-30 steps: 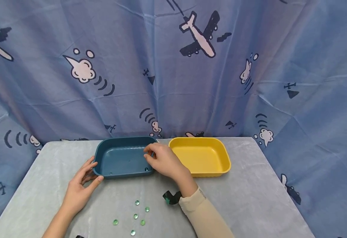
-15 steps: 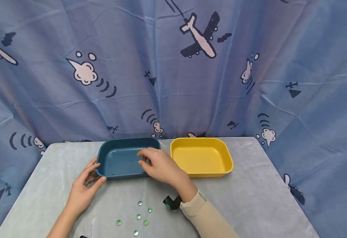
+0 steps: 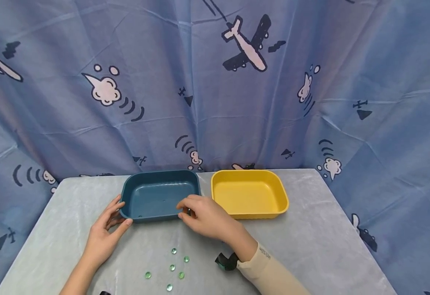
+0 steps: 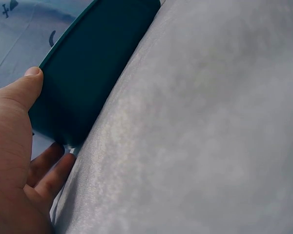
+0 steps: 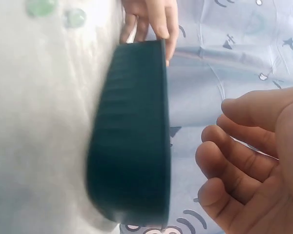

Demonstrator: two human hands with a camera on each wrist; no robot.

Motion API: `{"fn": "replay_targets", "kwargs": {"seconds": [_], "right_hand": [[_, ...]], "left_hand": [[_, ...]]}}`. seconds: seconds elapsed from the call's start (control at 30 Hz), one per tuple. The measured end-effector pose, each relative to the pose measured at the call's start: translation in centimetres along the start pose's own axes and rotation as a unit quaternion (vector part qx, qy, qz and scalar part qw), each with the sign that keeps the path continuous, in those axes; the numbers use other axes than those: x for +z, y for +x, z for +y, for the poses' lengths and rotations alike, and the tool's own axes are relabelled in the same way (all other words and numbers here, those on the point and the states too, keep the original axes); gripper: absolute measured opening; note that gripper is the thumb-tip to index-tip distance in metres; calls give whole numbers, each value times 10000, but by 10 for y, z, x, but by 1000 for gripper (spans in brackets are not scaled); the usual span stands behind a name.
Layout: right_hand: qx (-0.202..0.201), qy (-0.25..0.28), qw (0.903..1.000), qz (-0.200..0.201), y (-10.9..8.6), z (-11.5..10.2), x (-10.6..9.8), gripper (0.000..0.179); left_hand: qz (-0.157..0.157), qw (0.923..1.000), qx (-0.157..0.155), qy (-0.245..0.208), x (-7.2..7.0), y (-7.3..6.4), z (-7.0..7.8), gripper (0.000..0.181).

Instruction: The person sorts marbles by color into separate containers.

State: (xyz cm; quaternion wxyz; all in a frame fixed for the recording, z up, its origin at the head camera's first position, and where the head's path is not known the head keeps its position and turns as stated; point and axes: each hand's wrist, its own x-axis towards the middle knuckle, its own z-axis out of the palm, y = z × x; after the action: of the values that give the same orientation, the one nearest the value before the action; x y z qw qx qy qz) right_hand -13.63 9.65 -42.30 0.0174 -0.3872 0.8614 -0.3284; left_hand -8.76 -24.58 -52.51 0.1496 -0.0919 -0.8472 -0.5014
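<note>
The dark teal-blue tray (image 3: pixel 159 192) stands at the back of the table, left of the middle. At its left end my left hand (image 3: pixel 104 229) holds it. The thumb (image 4: pixel 34 74) lies at the front rim and the fingers bend round the end wall. Over the tray's front right corner hovers my right hand (image 3: pixel 207 217), fingers loosely bent. In the right wrist view nothing shows between those fingers (image 5: pixel 212 158), which are apart from the tray's front wall (image 5: pixel 132 122). A small bead (image 3: pixel 140 216) shows inside the tray by its front wall.
A yellow tray (image 3: pixel 250 194) stands just right of the blue one. Several clear green glass beads (image 3: pixel 172 268) lie scattered on the grey tablecloth (image 3: pixel 311 246) in front. A blue printed curtain (image 3: pixel 215 102) hangs behind the table.
My right hand first moved left over the blue tray, then came back toward its front right corner. My left hand keeps its hold on the tray. The head view has shifted slightly.
</note>
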Motion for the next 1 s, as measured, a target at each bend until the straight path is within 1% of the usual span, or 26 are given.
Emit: {"fn": "replay_targets", "kwargs": {"seconds": [0.2,0.33,0.57,0.67,0.83,1.0], "right_hand": [[96,-30,9996,-257,-12,1,5,18],[67,-117,9989,-441,-18,0,8,18],[45,-169,9955,-928,-30,1,18,18],[-4,-247,9946,-1006,-36,3,22,17],[73,-46,9936,-1126,-46,5,28,16],[-35,134,9922,-1236,-53,4,36,16]], "left_hand": [[19,10000,-35,-8,0,1,0,62],[47,10000,-40,-3,1,1,-1,62],[24,10000,-1,-43,2,3,-1,62],[14,10000,-5,-25,2,4,-1,62],[26,10000,-6,-11,2,4,-1,61],[24,10000,10,0,0,2,-1,61]]}}
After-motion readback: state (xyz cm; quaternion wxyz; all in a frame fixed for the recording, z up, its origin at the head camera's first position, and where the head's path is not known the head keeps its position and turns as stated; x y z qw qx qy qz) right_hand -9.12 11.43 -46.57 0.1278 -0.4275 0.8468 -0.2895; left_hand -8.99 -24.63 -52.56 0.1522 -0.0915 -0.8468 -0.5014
